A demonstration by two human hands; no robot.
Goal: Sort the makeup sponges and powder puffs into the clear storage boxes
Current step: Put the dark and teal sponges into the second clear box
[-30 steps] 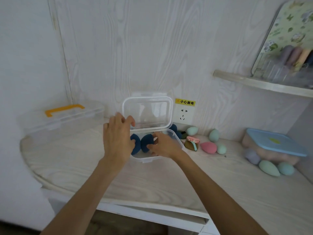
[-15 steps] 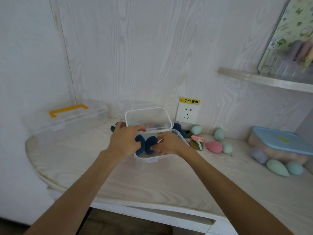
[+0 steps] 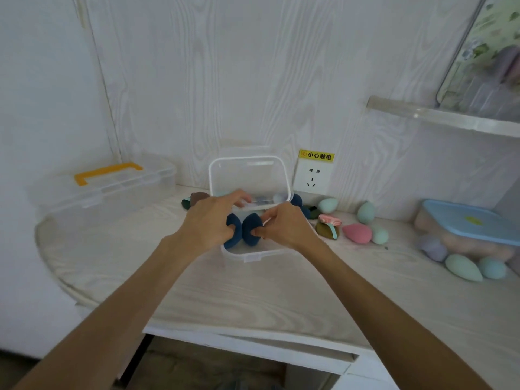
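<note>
A small clear box [image 3: 253, 256] stands in the middle of the table with its hinged lid [image 3: 250, 175] raised behind it. Two dark blue powder puffs stand on edge inside, side by side. My left hand [image 3: 208, 220] reaches in from the left, thumb and fingers closed on the left blue puff [image 3: 235, 233], its fingertips near the lid's hinge. From the right, my right hand [image 3: 284, 225] pinches the edge of the right blue puff [image 3: 251, 230]. Loose sponges lie to the right: a pink sponge [image 3: 357, 233] and a mint egg sponge [image 3: 365, 211].
A larger clear box with an orange handle [image 3: 107, 181] sits at the back left. A blue-lidded box [image 3: 472, 223] stands at the right, with lilac and teal sponges [image 3: 463, 267] in front. An olive puff [image 3: 326, 230], a brown puff [image 3: 198, 198], a wall socket [image 3: 312, 175] and a shelf [image 3: 450, 116] are nearby.
My left hand has come off the lid's left edge and down onto the left blue puff. The lid tipped forward half a second ago and now stands raised again.
</note>
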